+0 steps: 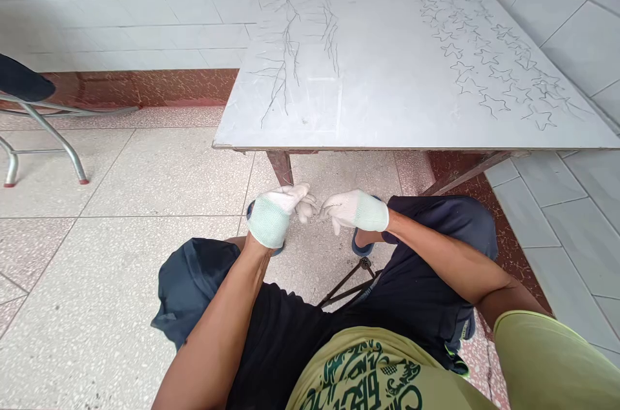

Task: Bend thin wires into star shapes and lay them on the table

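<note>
My left hand [290,203], in a white glove with a pale green cuff, is held low in front of the table, above the floor between my knees. Its fingers are curled, and a faint thin wire [287,175] seems to stick up from them. Close beside it, fingertips almost meeting, is my gloved right hand [346,208]. The right fingers are pinched together and point left; what lies between them is too fine to make out. On the white tabletop [378,74] lie bent wire stars [494,99] at the right and loose crooked wires [289,42] at the left.
The table's front edge and its wooden leg [281,168] are just beyond my hands. A chair with metal legs [68,145] stands at the far left. Tiled walls [194,10] close off the back and right. Below me are dark folding stool legs [346,287].
</note>
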`<state>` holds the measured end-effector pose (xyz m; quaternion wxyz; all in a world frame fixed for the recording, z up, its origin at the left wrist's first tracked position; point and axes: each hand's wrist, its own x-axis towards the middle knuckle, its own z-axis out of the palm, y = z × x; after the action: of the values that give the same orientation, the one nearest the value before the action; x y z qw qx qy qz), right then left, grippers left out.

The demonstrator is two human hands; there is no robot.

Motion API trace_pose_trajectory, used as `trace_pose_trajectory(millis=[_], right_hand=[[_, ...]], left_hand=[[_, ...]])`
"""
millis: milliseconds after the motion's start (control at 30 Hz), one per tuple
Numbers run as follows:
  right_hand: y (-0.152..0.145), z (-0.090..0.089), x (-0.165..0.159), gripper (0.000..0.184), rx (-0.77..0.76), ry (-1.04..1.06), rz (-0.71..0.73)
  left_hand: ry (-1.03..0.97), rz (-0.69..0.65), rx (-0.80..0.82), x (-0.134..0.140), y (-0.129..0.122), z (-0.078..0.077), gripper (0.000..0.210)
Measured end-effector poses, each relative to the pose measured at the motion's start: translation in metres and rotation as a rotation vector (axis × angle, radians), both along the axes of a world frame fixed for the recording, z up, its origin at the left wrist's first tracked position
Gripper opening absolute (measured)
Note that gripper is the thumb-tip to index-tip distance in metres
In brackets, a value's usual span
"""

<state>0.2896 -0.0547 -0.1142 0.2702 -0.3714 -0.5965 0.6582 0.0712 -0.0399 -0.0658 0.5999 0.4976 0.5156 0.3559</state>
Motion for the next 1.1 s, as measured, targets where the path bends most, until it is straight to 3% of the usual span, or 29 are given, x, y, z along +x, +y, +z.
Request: trace_pose_trajectory(millis=[167, 400, 600, 1000, 1100], right_hand=[[0.001, -0.001, 0.008, 0.037, -0.187, 0.183, 0.134], [-0.001, -0.006, 0.002, 0.035, -0.368, 0.514, 0.380], [0.001, -0.004, 0.008, 0.030, -0.432, 0.465, 0.459], [-0.006, 0.023, -0.006, 0.034, -0.109, 0.343, -0.017], [-0.005, 0.024, -0.009, 0.040, 0.077, 0.052, -0.070]], left_hand=[[-0.009, -0.001, 0.057, 0.000, 0.000, -0.003, 0.038], [0.083, 0.006, 0.149, 0.003, -0.017, 0.018, 0.032], [0.187, -0.072, 0.210, 0.000, -0.021, 0.026, 0.025], [0.178, 0.262, 0.212, 0.007, -0.008, 0.016, 0.032], [0.234, 0.295, 0.221, 0.007, -0.004, 0.012, 0.032]])
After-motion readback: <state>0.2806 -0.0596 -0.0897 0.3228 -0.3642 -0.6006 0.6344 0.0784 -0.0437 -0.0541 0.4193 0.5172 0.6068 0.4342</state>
